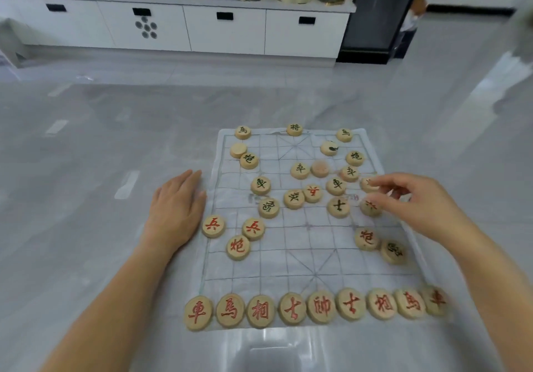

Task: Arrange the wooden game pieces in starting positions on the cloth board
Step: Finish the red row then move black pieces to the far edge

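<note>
At the cloth board's (314, 256) right edge, right hand (415, 201) fingers a wooden piece (370, 207)

The glossy grey tiled floor (115, 140) carried my white cloth board (302, 256), spread flat. My left hand (176, 207) rested palm-down on the tiles, its fingers just touching the cloth's left edge. A white cabinet (184, 28) stood on the floor, well beyond the board.
</note>
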A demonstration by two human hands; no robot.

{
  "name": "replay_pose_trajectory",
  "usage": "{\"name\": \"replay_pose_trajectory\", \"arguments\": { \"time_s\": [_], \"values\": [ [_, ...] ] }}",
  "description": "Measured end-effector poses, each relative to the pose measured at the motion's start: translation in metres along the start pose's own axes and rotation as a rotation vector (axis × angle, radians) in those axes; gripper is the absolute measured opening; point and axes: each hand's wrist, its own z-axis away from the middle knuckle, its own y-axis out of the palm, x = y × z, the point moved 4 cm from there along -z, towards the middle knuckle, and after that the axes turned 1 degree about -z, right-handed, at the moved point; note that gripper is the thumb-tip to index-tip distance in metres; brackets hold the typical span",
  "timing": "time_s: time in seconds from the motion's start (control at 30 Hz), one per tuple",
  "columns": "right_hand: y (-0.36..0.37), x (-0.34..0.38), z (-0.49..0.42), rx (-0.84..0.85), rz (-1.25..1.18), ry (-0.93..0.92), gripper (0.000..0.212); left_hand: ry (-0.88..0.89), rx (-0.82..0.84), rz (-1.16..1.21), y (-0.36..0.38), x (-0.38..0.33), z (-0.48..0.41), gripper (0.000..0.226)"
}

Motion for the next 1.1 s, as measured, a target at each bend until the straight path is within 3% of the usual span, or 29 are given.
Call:
{"name": "replay_pose_trajectory", "arguments": {
  "time_s": [0.2,0.33,0.4,0.47,0.6,0.67,0.77,0.9,1.1],
  "values": [
    [-0.001,-0.048,0.018,0.065,-0.018,0.079,0.016,0.042,-0.11,-0.02,-0.013,-0.01,0.01,0.053],
    [0.003,-0.049,0.021,0.114,0.187,-0.001,0.042,-0.036,-0.234,0.089,-0.027,-0.025,0.016,0.047],
    [0.001,-0.048,0.026,0.153,0.254,-0.061,0.054,-0.004,-0.29,0.203,-0.038,-0.064,0.014,0.04],
    [0.003,-0.054,0.034,0.205,0.276,-0.062,0.061,0.138,-0.155,0.306,-0.037,-0.13,0.015,0.032],
    [0.008,-0.062,0.044,0.254,0.299,-0.096,0.072,0.322,0.323,0.284,0.01,-0.242,0.03,0.023],
    [0.008,-0.065,0.043,0.247,0.301,-0.106,0.074,0.351,0.398,0.272,0.033,-0.265,0.038,0.029],
    [0.004,-0.072,0.042,0.24,0.316,-0.118,0.072,0.331,0.393,0.249,0.053,-0.268,0.04,0.041],
    [0.007,-0.071,0.041,0.242,0.371,-0.185,0.049,0.178,0.2,0.212,0.055,-0.25,0.018,0.041],
    [0.007,-0.069,0.037,0.24,0.386,-0.232,0.04,0.232,0.239,0.061,0.071,-0.246,-0.003,0.041]
  ]
}}
